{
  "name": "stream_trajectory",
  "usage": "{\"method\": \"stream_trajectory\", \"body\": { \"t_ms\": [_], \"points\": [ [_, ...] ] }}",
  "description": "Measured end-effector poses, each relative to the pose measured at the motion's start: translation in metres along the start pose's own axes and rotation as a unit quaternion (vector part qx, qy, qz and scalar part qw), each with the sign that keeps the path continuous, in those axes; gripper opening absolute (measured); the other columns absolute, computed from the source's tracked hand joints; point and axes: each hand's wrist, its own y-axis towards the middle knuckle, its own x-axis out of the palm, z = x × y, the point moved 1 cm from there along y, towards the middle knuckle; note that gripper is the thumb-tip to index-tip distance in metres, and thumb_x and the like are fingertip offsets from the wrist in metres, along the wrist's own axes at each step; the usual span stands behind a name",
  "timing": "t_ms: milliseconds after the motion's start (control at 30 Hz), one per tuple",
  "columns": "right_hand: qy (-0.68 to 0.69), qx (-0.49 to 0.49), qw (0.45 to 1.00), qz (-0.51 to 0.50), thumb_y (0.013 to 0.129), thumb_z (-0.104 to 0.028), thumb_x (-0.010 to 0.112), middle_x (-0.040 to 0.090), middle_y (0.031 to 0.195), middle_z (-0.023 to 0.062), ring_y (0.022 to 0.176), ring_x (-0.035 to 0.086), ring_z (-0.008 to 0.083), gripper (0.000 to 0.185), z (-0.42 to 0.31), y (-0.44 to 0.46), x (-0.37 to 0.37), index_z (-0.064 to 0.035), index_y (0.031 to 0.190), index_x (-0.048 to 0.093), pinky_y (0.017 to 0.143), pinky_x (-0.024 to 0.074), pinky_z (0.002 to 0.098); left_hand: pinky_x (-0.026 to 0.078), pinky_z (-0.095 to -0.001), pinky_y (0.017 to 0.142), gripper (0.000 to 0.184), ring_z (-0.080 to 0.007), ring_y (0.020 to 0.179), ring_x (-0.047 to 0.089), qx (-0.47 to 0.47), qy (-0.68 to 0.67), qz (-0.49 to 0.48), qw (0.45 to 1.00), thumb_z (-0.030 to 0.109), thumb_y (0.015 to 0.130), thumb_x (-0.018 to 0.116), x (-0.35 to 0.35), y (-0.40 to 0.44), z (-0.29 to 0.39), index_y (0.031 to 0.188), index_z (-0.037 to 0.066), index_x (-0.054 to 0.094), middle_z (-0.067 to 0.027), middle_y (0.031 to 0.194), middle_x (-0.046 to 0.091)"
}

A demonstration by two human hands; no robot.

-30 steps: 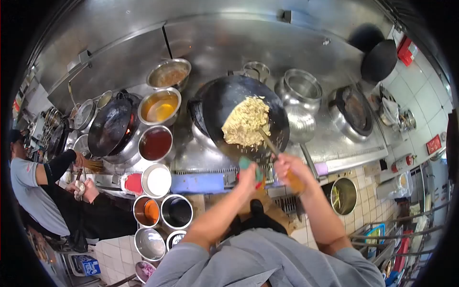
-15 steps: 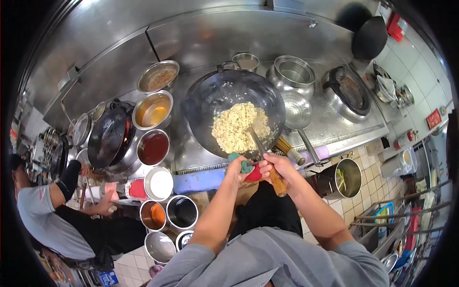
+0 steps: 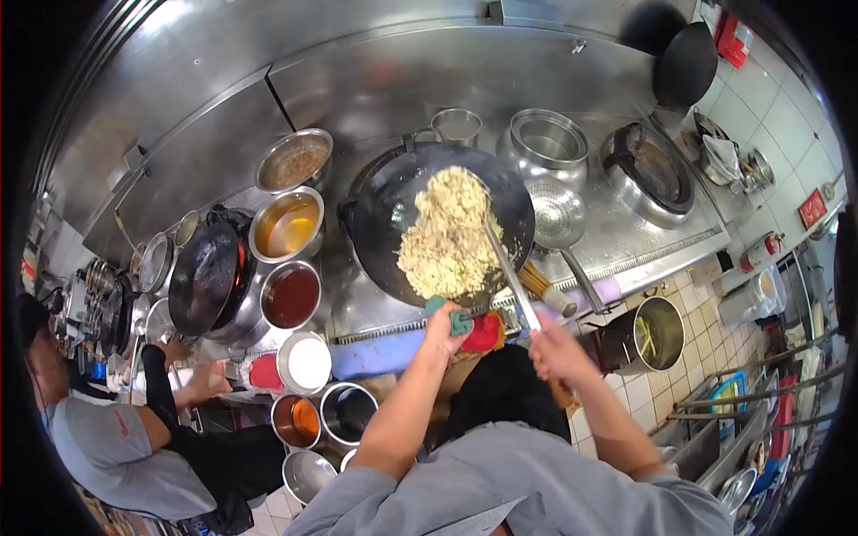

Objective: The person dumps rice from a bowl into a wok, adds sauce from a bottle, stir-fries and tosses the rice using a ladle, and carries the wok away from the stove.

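A large dark wok [image 3: 380, 201] sits on the stove, holding a mound of pale yellow fried rice [image 3: 451, 237]. My left hand [image 3: 442, 329] is closed around a green cloth at the wok's near edge, beside a red cloth [image 3: 485, 332]. My right hand [image 3: 559, 357] grips the long handle of a metal ladle [image 3: 511, 277], with its wooden end below my fist. The ladle's head is at the right side of the rice and partly hidden by it.
Left of the wok stand bowls of yellow liquid [image 3: 288, 225] and red sauce [image 3: 292, 296], and a white-filled pot [image 3: 305, 362]. A perforated strainer [image 3: 556, 213] lies right. A co-worker [image 3: 116, 447] stands far left, near another wok [image 3: 206, 279]. A deep pot [image 3: 660, 333] is lower right.
The rice has shifted from a rounder pile into a taller mound reaching up the wok. My right hand has moved right and down with the ladle. The co-worker has leaned closer.
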Motion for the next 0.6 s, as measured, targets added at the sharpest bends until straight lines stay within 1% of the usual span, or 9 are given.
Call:
{"method": "stream_trajectory", "body": {
  "t_ms": [100,167,200,233,300,367,433,567,600],
  "points": [
    [0.083,0.036,0.996,-0.007,0.104,-0.022,0.046,0.043,0.066,-0.0022,0.047,0.039,0.0055,0.032,0.004,0.014,0.000,-0.0126,0.134,0.046,0.041,0.0365,0.0224,0.053,-0.0390,0.068,0.012,-0.0252,0.076,0.057,-0.005,-0.003,0.002,1.000,0.014,0.080,0.060,0.000,0.008,0.001,0.088,0.007,0.055,-0.0126,0.084,0.061],
    [0.385,0.118,0.903,-0.153,0.103,-0.023,0.048,0.042,0.067,-0.0023,0.048,0.040,0.0066,0.025,0.005,0.022,-0.016,-0.0137,0.126,0.050,0.043,0.0349,0.0226,0.052,-0.0390,0.067,0.012,-0.0253,0.074,0.057,-0.019,0.001,0.002,1.000,0.014,0.080,0.060,-0.006,0.004,-0.002,0.088,0.007,0.056,-0.0126,0.083,0.060],
    [0.437,0.150,0.871,-0.165,0.102,-0.023,0.049,0.042,0.068,-0.0020,0.050,0.040,0.0075,0.016,0.002,0.020,-0.013,-0.0127,0.114,0.051,0.044,0.0360,0.0249,0.051,-0.0387,0.063,0.010,-0.0242,0.068,0.056,-0.012,0.011,0.011,1.000,0.014,0.081,0.060,-0.003,0.005,0.003,0.087,0.008,0.056,-0.0114,0.081,0.060],
    [0.438,0.147,0.871,-0.168,0.102,-0.023,0.049,0.042,0.068,-0.0020,0.050,0.040,0.0075,0.016,-0.001,0.017,-0.008,-0.0127,0.114,0.051,0.044,0.0360,0.0249,0.051,-0.0384,0.059,0.008,-0.0232,0.063,0.055,-0.003,0.020,0.022,1.000,0.015,0.081,0.060,-0.001,0.004,0.007,0.085,0.008,0.055,-0.0103,0.078,0.060],
    [0.247,0.088,0.961,-0.088,0.103,-0.022,0.049,0.043,0.069,-0.0017,0.050,0.039,0.0085,0.011,-0.007,0.005,0.000,-0.0122,0.106,0.049,0.045,0.0364,0.0270,0.049,-0.0376,0.056,0.008,-0.0226,0.059,0.054,0.013,0.036,0.014,0.999,0.016,0.082,0.060,-0.001,0.001,0.014,0.083,0.009,0.055,-0.0088,0.075,0.059],
    [0.230,0.062,0.968,-0.077,0.103,-0.021,0.048,0.043,0.069,-0.0012,0.051,0.040,0.0091,0.009,-0.013,-0.009,-0.008,-0.0121,0.102,0.046,0.046,0.0366,0.0282,0.047,-0.0368,0.054,0.009,-0.0224,0.058,0.054,0.027,0.051,0.010,0.998,0.017,0.083,0.059,0.004,-0.013,0.018,0.081,0.010,0.055,-0.0078,0.071,0.058],
    [0.210,0.040,0.972,-0.102,0.103,-0.024,0.047,0.043,0.071,-0.0011,0.051,0.039,0.0070,0.024,-0.019,-0.030,-0.026,-0.0121,0.124,0.050,0.045,0.0355,0.0257,0.046,-0.0357,0.053,0.010,-0.0222,0.057,0.053,0.041,0.063,0.009,0.997,0.018,0.084,0.058,0.006,-0.030,0.015,0.079,0.010,0.055,-0.0073,0.069,0.057],
    [0.247,-0.008,0.962,-0.112,0.103,-0.021,0.047,0.042,0.069,-0.0012,0.050,0.038,0.0078,0.027,-0.006,-0.109,-0.059,-0.0143,0.130,0.047,0.044,0.0367,0.0268,0.046,-0.0332,0.053,0.009,-0.0218,0.063,0.055,-0.001,0.090,0.023,0.996,0.016,0.082,0.061,0.010,-0.089,-0.011,0.085,0.010,0.054,-0.0074,0.076,0.058],
    [0.275,-0.006,0.954,-0.121,0.104,-0.023,0.046,0.040,0.069,-0.0018,0.049,0.037,0.0070,0.037,0.025,-0.111,-0.074,-0.0176,0.141,0.043,0.043,0.0357,0.0256,0.047,-0.0336,0.053,0.010,-0.0219,0.064,0.056,-0.012,0.108,0.035,0.993,0.016,0.082,0.061,0.011,-0.102,-0.022,0.086,0.010,0.054,-0.0083,0.077,0.060]
  ]
}}
